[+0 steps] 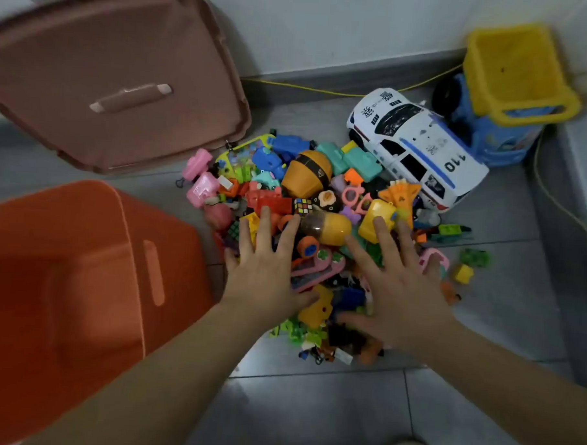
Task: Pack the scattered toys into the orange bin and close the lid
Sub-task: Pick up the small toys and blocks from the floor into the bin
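Both hands reach over the toy pile (319, 216) on the floor (311, 408). The left hand (266, 275) and right hand (400, 294) are spread, fingers straight, holding nothing. The orange bin (64, 279) stands left of the pile, its lid (117, 76) off behind it. A police car (419, 150) lies beside the pile.

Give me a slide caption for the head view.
Left hand and right hand spread over the toy pile; orange bin open alongside, lid off.
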